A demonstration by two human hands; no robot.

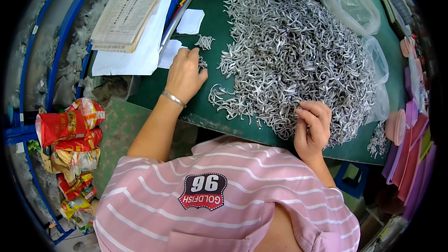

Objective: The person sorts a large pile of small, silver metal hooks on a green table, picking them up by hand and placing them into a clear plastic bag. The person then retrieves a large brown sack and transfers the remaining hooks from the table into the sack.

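Silvery curved pieces (298, 56) tangle; whether left fingers (192, 56) or right fingers (315, 117) grip is unclear.

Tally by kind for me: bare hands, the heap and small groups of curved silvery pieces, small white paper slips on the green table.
Bare hands: 2 (left hand, right hand)
Large heap of small curved silvery pieces: 1
Small groups of these pieces: 3 (upper group, group beside the left hand, right-edge group)
Small white paper slips: 2 (upper slip, lower slip)
Total: 8
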